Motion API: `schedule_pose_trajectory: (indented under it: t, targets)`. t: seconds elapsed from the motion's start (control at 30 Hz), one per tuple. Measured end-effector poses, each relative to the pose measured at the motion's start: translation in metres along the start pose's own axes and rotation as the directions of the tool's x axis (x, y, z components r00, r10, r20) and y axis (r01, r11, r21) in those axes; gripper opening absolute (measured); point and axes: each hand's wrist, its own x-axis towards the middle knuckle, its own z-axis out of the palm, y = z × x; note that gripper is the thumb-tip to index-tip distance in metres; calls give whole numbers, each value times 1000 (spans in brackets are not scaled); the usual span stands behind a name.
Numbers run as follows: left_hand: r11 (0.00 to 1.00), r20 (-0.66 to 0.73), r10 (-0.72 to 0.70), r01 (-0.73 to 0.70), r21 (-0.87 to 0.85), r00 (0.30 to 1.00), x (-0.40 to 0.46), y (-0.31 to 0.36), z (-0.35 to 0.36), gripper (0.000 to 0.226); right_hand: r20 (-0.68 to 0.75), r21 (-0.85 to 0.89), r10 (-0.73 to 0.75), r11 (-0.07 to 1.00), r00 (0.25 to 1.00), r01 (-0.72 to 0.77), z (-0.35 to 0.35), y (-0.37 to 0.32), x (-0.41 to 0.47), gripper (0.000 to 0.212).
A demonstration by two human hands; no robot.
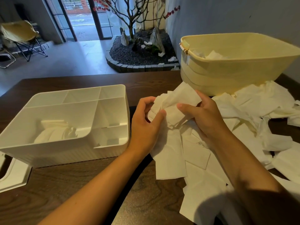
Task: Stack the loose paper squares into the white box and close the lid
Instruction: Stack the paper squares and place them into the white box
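The white box with inner dividers sits open on the left of the dark wooden table. A few paper squares lie in its large front compartment. Both hands hold one bunch of paper squares just right of the box. My left hand grips its left side with curled fingers. My right hand pinches its right side with thumb on top. Many loose paper squares are spread over the table's right half. The white lid lies at the left edge, partly out of view.
A pale yellow plastic tub holding some paper stands at the back right of the table. Beyond the table are a floor planter with a bare tree and a folding chair.
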Motion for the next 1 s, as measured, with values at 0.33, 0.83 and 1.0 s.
schedule_pose_trajectory:
  t: [0.33,0.83,1.0]
  targets:
    - [969,155,178,-201,147,972,2,-11,-3,67,-67,-35,68,997,995,-71,-1,-2,1,27]
    - [941,51,234,-239,238,971,4,-11,-5,20,-74,-254,71,963,995,-87,9,-6,-5,33]
    - [987,61,129,-134,93,990,4,-7,-3,10,-2,-287,-106,953,994,101,11,-7,-10,27]
